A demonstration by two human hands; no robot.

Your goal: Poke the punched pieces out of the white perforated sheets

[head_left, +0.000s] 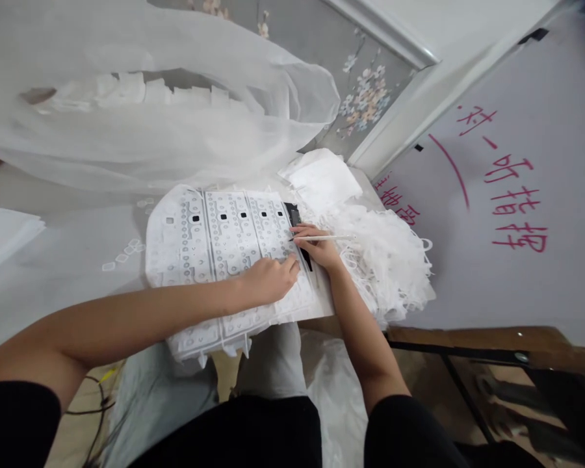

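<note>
White sheets printed with grey rings, lines and small black squares [234,247] lie in side-by-side panels on a rounded white support in front of me. My right hand [322,250] pinches a slim white pen-like tool [336,238], its dark tip at the right end of the sheets. Its exact kind is unclear. Beside that tip, my left hand [270,279] rests on the printed panels with fingers curled and pressed together. Whatever its fingertips hold, if anything, is hidden. A black strip [292,213] shows at the panels' right edge, partly under my right hand.
A heap of tangled white strips [394,260] lies right of my right hand, with white sheets [326,179] behind it. A large translucent plastic bag [214,143] holds white pieces at the back. White sheets [10,234] lie far left. A whiteboard [517,286] stands right.
</note>
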